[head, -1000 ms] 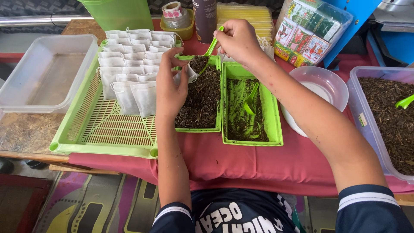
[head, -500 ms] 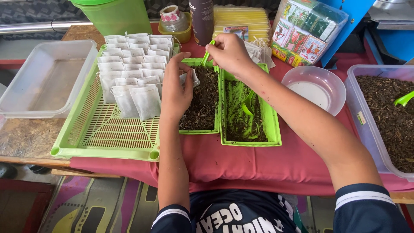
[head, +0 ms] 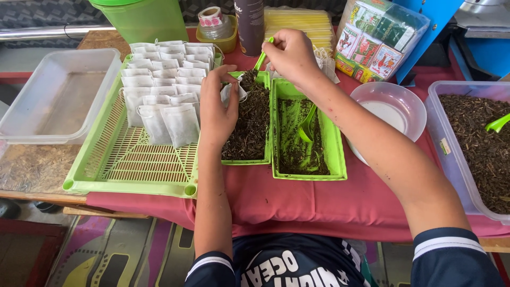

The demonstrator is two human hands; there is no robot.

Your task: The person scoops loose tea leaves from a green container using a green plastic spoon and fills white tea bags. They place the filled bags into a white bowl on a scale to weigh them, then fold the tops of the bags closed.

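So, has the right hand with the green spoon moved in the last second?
Barely. The right hand still holds the green spoon at the far end of the tea tray, by the small bag pinched in the left hand. The apparent shift is mostly camera.

Left of the left hand (head: 218, 109), white tea bags (head: 164, 79) fill a lime-green slotted tray (head: 133, 165). Dark brown tea (head: 252, 122) lies under the right hand (head: 289, 56), which grips a green scoop (head: 260, 59). The table (head: 319, 204) wears red cloth.

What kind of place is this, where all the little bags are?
It looks like a small home or market worktable for packing tea by hand. Rows of little white bags lie on a green slotted tray, green trays hold dark loose leaves, and a big tub holds more.
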